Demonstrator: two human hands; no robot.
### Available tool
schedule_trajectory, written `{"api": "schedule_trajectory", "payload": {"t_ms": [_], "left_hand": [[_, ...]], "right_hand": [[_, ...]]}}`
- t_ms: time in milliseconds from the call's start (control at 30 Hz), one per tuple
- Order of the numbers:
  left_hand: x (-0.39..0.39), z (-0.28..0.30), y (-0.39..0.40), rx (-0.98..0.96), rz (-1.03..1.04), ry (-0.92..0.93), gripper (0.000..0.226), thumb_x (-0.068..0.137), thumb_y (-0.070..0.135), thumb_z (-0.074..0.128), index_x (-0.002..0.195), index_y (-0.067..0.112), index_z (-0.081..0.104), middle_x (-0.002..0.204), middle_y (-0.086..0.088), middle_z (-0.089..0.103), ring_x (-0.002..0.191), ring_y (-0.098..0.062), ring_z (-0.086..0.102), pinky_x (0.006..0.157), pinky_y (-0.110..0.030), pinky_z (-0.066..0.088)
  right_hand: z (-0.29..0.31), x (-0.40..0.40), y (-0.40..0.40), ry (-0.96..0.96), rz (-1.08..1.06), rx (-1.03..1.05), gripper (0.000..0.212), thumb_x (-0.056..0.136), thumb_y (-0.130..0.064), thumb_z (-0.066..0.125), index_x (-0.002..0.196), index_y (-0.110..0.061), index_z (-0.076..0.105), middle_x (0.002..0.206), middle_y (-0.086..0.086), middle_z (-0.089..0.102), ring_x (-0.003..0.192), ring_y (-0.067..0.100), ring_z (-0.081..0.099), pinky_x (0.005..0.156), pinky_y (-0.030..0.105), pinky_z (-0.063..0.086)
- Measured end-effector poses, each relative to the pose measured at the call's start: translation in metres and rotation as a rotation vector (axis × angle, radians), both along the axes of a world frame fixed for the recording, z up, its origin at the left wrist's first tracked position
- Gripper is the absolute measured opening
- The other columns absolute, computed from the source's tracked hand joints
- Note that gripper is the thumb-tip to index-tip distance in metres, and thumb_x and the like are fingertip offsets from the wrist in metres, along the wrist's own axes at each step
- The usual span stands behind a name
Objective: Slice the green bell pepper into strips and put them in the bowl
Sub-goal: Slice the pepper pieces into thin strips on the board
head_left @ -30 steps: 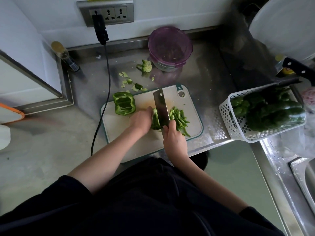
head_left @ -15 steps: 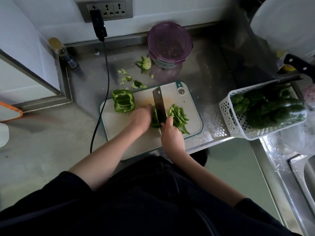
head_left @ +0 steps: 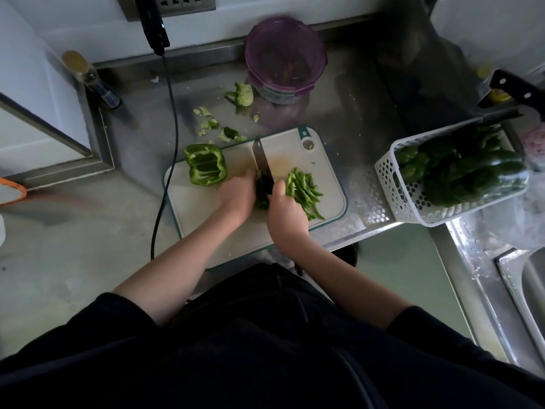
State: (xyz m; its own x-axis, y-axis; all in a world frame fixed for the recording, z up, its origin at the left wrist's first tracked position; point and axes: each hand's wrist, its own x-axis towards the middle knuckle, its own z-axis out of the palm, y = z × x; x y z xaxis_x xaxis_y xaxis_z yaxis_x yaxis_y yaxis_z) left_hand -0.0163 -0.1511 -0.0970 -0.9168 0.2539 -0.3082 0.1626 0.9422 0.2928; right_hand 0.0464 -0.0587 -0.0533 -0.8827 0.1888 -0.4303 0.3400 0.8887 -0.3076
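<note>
Green strips (head_left: 305,188) already lie in a loose heap on the cutting board (head_left: 203,214), so I judge the slicing well begun but far from finished, and nothing that I can see has gone into the bowl yet.

Nearest to me on the cutting board, my right hand (head_left: 284,212) grips the handle of the cleaver (head_left: 261,160), fingers curled round it, with the blade pointing away from me across the board. The strips sit just beside that hand, on its outer side, toward the board's right edge. Tight against the other face of the blade is the pepper piece (head_left: 262,193) I am cutting now; much of it is hidden between my hands. My left hand (head_left: 237,194) presses down on it from the left, fingers bent over it, though I cannot tell exactly how they grip.

Further along, at the board's far left corner, an uncut pepper half (head_left: 205,168) rests cut side up, apart from both hands. It remains to be sliced.

Beyond the board's far edge, scraps (head_left: 219,126) and the seed core (head_left: 243,94) lie on the steel counter (head_left: 348,113). Past them, next to the core, stands the purple bowl (head_left: 285,59), well apart from the strips. By my reckoning, more than half the work is left.
</note>
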Motion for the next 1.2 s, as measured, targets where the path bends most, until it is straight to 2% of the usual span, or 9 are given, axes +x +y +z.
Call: {"api": "schedule_trajectory", "payload": {"t_ms": [67,333,500,633,700,833,967,1033,1200], "left_hand": [[0.002,0.004,-0.001,-0.024,0.002,-0.019,0.023,0.095,0.007,0.034,0.117,0.008,0.043,0.102,-0.023,0.064,0.091,-0.043,0.062,0.064,-0.038,0.039],[0.008,0.007,-0.006,-0.022,-0.054,-0.042,0.024,0.096,0.008,0.037,0.119,0.009,0.044,0.105,-0.021,0.064,0.092,-0.04,0.062,0.067,-0.038,0.042],[0.021,0.011,-0.023,0.166,-0.057,-0.029,0.021,0.101,0.023,0.032,0.103,0.006,0.044,0.092,-0.023,0.062,0.081,-0.037,0.06,0.062,-0.032,0.033],[0.016,0.017,-0.018,0.121,-0.036,0.013,0.032,0.103,0.031,0.028,0.099,0.005,0.045,0.086,-0.019,0.064,0.075,-0.037,0.061,0.056,-0.034,0.032],[0.011,0.018,-0.015,0.087,-0.017,-0.002,0.035,0.103,0.035,0.026,0.105,0.005,0.045,0.09,-0.017,0.065,0.077,-0.035,0.062,0.056,-0.034,0.033],[0.007,0.014,-0.01,0.037,-0.03,-0.051,0.041,0.103,0.033,0.026,0.123,0.001,0.042,0.102,-0.019,0.065,0.089,-0.036,0.062,0.06,-0.036,0.038],[0.012,0.011,-0.013,0.17,0.055,-0.096,0.037,0.1,0.032,0.039,0.114,-0.001,0.046,0.105,-0.021,0.063,0.094,-0.037,0.061,0.073,-0.04,0.045],[0.015,0.013,-0.013,0.23,0.119,-0.113,0.037,0.098,0.032,0.043,0.112,-0.003,0.047,0.105,-0.022,0.063,0.094,-0.037,0.061,0.075,-0.04,0.046],[0.028,0.015,-0.011,0.17,0.096,-0.04,0.036,0.101,0.03,0.034,0.116,0.001,0.049,0.116,-0.022,0.056,0.103,-0.039,0.055,0.077,-0.042,0.043]], "right_hand": [[0.003,-0.004,-0.001,0.003,0.005,0.008,0.03,0.093,0.003,0.033,0.12,-0.01,0.031,0.089,0.015,0.064,0.077,0.035,0.064,0.059,0.042,0.05],[-0.001,-0.004,0.003,0.065,-0.013,-0.016,0.023,0.101,-0.013,0.033,0.124,-0.009,0.032,0.086,0.014,0.065,0.074,0.034,0.065,0.054,0.038,0.048],[-0.001,-0.004,0.003,0.06,-0.003,-0.003,0.024,0.101,-0.013,0.035,0.124,-0.008,0.032,0.088,0.014,0.066,0.076,0.033,0.065,0.052,0.034,0.042],[0.002,-0.003,0.013,0.032,0.063,0.037,0.027,0.101,-0.014,0.036,0.127,-0.009,0.03,0.089,0.015,0.067,0.075,0.033,0.066,0.051,0.035,0.046],[0.005,0.002,0.026,0.018,0.076,0.056,0.031,0.102,-0.018,0.034,0.131,-0.008,0.029,0.09,0.015,0.067,0.077,0.034,0.066,0.053,0.034,0.043],[0.015,0.011,0.045,0.071,-0.135,-0.054,0.031,0.103,-0.026,0.03,0.126,-0.006,0.034,0.089,0.017,0.063,0.081,0.037,0.062,0.059,0.037,0.043],[0.023,0.015,0.038,0.156,-0.228,-0.156,0.024,0.102,-0.027,0.031,0.115,-0.008,0.036,0.074,0.007,0.053,0.069,0.034,0.056,0.053,0.035,0.041],[0.027,0.018,0.033,0.162,-0.214,-0.187,0.023,0.102,-0.026,0.032,0.117,-0.009,0.036,0.073,0.006,0.052,0.066,0.032,0.055,0.051,0.035,0.04],[0.029,0.022,0.022,0.171,-0.133,-0.213,0.018,0.102,-0.026,0.033,0.107,-0.008,0.036,0.073,0.009,0.053,0.065,0.033,0.054,0.052,0.035,0.039]]}}
